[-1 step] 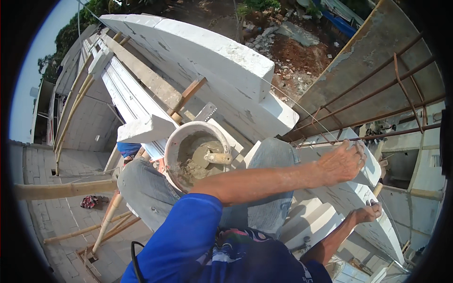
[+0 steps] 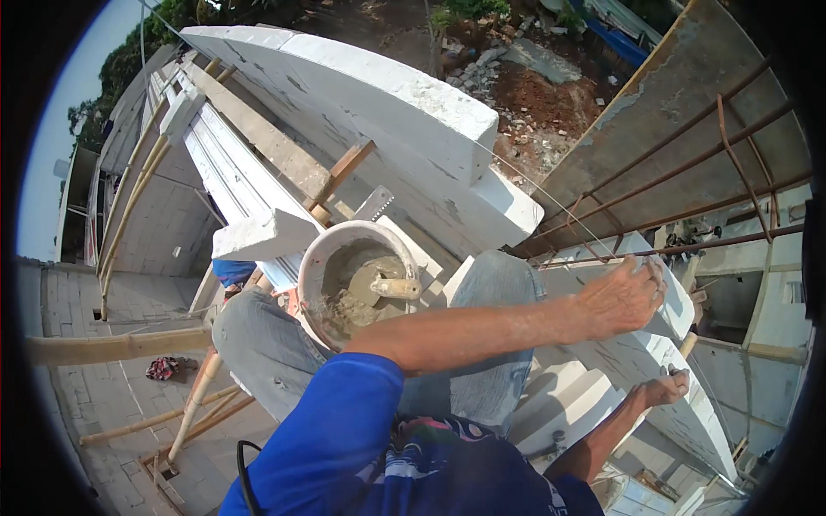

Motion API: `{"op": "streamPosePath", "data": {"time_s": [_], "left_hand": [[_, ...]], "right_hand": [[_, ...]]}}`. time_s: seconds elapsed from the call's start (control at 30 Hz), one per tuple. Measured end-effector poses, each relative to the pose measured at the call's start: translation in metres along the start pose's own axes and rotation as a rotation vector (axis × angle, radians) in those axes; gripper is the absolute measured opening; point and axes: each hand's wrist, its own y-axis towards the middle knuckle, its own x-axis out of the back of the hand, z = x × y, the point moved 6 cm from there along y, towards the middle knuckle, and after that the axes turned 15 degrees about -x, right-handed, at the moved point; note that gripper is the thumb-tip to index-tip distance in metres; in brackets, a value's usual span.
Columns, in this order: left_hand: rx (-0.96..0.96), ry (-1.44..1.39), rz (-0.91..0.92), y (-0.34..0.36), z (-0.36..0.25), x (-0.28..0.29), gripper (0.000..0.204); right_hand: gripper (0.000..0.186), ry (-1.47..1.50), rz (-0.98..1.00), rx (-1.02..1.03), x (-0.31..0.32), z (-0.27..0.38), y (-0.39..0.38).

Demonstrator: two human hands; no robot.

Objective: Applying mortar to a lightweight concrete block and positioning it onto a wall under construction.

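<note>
My left arm reaches across my lap to the right, and my left hand [image 2: 621, 297] is over the white block [image 2: 678, 311] at the wall's end. Its fingers are curled in; what they hold, if anything, I cannot make out. Lower down, my right hand [image 2: 667, 389] is closed beside the white wall [image 2: 688, 421], its fingertips bent together at the edge. A thin string [image 2: 575, 219] runs from the far wall toward my left hand. Between my knees stands a round bucket [image 2: 311, 284] of grey wet mortar [image 2: 344, 301], with a wooden-handled trowel [image 2: 397, 288] lying in it.
A toothed metal blade [image 2: 376, 204] stands behind the bucket. A loose white block [image 2: 265, 236] lies left of it. Rusty rebar [image 2: 688, 172] juts in at the right. Bamboo poles [image 2: 120, 348] cross at the left, high above a tiled floor [image 2: 95, 404].
</note>
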Motion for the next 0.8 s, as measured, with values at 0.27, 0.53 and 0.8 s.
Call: {"op": "streamPosePath", "data": {"time_s": [0.27, 0.53, 0.8], "left_hand": [[-0.031, -0.119, -0.131, 0.012, -0.015, -0.030, 0.044], [0.004, -0.099, 0.206, 0.028, 0.019, -0.050, 0.053], [-0.085, -0.015, 0.309, 0.033, 0.012, -0.071, 0.045]], "right_hand": [[0.035, 0.106, 0.183, -0.312, -0.033, -0.041, 0.036], [0.037, 0.391, 0.490, -0.358, -0.121, -0.052, 0.031], [0.046, 0.638, 0.581, -0.587, -0.116, -0.053, 0.027]]}}
